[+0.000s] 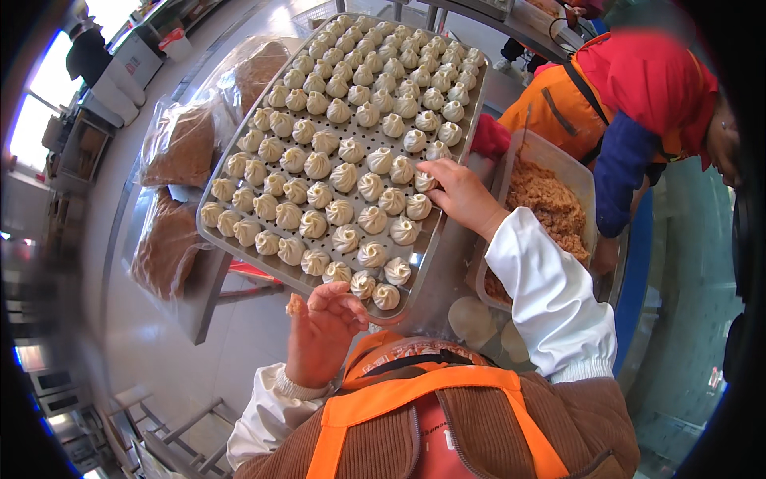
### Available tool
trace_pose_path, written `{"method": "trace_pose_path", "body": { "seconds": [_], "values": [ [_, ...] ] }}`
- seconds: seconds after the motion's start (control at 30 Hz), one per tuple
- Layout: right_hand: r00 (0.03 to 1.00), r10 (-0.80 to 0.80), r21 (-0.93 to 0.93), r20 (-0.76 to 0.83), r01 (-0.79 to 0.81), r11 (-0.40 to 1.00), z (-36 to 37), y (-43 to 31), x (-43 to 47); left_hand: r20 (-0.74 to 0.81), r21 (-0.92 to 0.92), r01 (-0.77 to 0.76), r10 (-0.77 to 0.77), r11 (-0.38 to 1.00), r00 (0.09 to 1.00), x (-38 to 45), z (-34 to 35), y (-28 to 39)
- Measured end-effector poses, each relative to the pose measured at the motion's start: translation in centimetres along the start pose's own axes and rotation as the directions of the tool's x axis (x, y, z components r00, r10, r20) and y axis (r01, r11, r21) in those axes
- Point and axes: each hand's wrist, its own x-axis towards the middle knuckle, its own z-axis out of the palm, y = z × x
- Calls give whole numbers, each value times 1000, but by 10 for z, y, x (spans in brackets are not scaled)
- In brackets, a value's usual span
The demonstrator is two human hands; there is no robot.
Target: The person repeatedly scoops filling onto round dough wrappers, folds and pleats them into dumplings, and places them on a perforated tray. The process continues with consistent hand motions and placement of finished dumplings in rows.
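A large perforated metal tray (426,236) of pleated, raw-looking buns lies before me, tilted across the view. At its right edge, the thumb and fingers of my right hand (465,194) are around a small pleated bun (425,181), which sits in line with the others. My left hand (323,335) is raised at the tray's near corner, fingers apart and holding nothing. A dab of filling (294,305) clings to its thumb. Near that hand is a bun (386,296) at the tray's corner.
Right of the tray, a plastic tub (575,146) holds minced filling (547,203). Pale dough rounds (471,322) lie on the table nearer me. Plastic bags of brown material (179,143) lie left of the tray. A co-worker in an orange apron (553,111) leans in at right.
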Motion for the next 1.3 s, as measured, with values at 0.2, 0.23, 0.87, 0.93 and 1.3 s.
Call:
{"method": "trace_pose_path", "body": {
  "seconds": [0.2,0.23,0.87,0.93,1.3],
  "values": [
    [998,-61,-185,-20,56,981,-28,-14,-17,86,42,37,-40,998,995,5,12,-1],
    [997,-70,-216,-20,64,974,-39,-23,-23,106,45,50,-54,998,993,6,13,-2],
    [370,883,697,-287,-551,458,14,-72,-412,279,340,442,-538,830,795,28,102,-116],
    [398,881,687,-253,-567,454,13,-72,-421,276,353,470,-570,809,774,28,110,-133],
    [596,796,688,-109,-533,493,7,-38,-407,242,242,407,-461,881,854,6,103,-142]
  ]
}}
